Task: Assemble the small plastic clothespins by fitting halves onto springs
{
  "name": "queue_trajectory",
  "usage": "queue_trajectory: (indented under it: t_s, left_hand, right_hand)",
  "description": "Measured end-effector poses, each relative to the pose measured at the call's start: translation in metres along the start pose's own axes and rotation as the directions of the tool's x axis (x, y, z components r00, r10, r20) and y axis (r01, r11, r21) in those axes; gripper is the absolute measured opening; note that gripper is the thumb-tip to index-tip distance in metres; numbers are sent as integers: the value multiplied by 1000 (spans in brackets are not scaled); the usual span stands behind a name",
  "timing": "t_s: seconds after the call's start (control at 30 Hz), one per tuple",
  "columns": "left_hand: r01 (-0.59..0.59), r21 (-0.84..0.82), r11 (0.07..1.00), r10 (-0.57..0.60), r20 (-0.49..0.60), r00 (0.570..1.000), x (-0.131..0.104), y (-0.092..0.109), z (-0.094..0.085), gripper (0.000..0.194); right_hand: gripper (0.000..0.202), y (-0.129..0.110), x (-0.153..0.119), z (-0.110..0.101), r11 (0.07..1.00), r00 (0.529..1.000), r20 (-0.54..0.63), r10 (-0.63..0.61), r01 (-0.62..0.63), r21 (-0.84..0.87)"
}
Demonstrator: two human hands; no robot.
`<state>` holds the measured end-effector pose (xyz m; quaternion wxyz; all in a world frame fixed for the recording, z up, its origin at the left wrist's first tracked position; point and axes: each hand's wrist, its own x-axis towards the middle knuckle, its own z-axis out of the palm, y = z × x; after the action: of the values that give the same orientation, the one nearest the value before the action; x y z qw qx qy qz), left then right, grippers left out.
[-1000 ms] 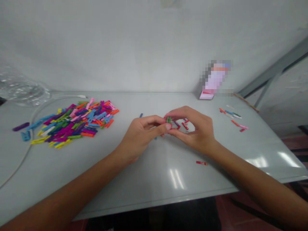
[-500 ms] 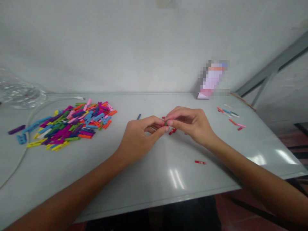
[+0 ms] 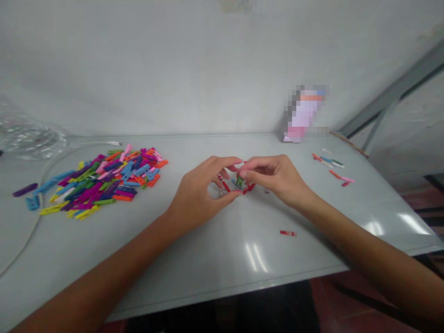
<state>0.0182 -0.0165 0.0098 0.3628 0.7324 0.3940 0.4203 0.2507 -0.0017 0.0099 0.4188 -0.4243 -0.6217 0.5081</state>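
Note:
My right hand pinches a small green piece, perhaps a clothespin, above the middle of the table. Just left of it, my left hand has its thumb and fingers apart, with nothing between the tips. Red and white pieces lie on the table beneath and between the hands, partly covered by the fingers. Nearer the front edge lies a single red strip. A large pile of colourful clothespins spreads out left of my left hand.
A white cable curves past the pile, near a clear plastic bag. Several small coloured pieces lie at the right. A pinkish upright item, partly pixelated, leans against the wall.
My left thumb and fingers have parted and let go of the green piece. It stays in my right hand, now more visible. More red and white pieces show between the hands.

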Motion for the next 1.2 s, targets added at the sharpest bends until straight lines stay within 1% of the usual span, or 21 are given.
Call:
queue_trajectory:
  t_s: [0.1, 0.17, 0.23, 0.33, 0.43, 0.53, 0.67, 0.73, 0.8, 0.83, 0.9, 0.97, 1.0, 1.03, 1.2]
  left_hand:
    - [-41, -18, 999, 42, 37, 998, 1, -1, -1, 36]
    - [-54, -31, 998, 55, 30, 998, 1, -1, -2, 31]
    - [-58, -38, 998, 59, 9, 998, 0, -1, -3, 31]
    - [-65, -18, 998, 64, -20, 998, -1, 1, -4, 32]
    - [-104, 29, 994, 105, -43, 994, -2, 3, -5, 32]
    - [-115, 53, 992, 118, -53, 992, -4, 3, -6, 32]
    - [-90, 70, 993, 93, -46, 995, -7, 1, -6, 33]
    - [-131, 132, 983, 136, -34, 990, -8, 0, -6, 33]
    - [-226, 240, 944, 237, -20, 971, -9, -3, -7, 32]
    - [-292, 298, 909, 310, -15, 951, -9, -4, -7, 31]
    - [-420, 397, 816, 458, 0, 889, -8, -7, -7, 31]
    - [-505, 459, 731, 559, 22, 829, -7, -9, -7, 32]
    - [-523, 476, 707, 581, 31, 813, -6, -10, -7, 32]
    - [-530, 486, 695, 590, 37, 807, -6, -10, -7, 33]
    - [-529, 501, 684, 604, 18, 797, -4, -9, -8, 32]
  right_hand:
    - [41, 2, 0, 2, 997, 1000, 13, 28, -29, 66]
    - [39, 4, 0, 4, 994, 999, 17, 36, -38, 103]
    - [36, 4, -1, 5, 991, 999, 29, 39, -42, 125]
    - [31, 4, -1, 6, 985, 994, 95, 56, -70, 158]
    - [26, 3, -2, 6, 973, 980, 184, 71, -109, 205]
    - [25, 2, -3, 7, 966, 970, 231, 72, -125, 226]
    - [23, 3, -5, 10, 962, 976, 203, 80, -129, 241]
    - [23, 4, -5, 11, 955, 980, 178, 88, -134, 264]
    - [23, 5, -6, 12, 945, 979, 179, 98, -148, 292]
    - [22, 5, -6, 13, 941, 978, 182, 102, -154, 302]
    - [20, 5, -7, 13, 936, 978, 176, 108, -160, 315]
    - [19, 4, -7, 14, 932, 982, 159, 107, -154, 328]
    - [18, 3, -8, 15, 930, 983, 153, 105, -152, 334]
    - [18, 2, -8, 15, 929, 983, 150, 103, -149, 338]
    - [20, 1, -8, 17, 931, 983, 149, 107, -152, 331]
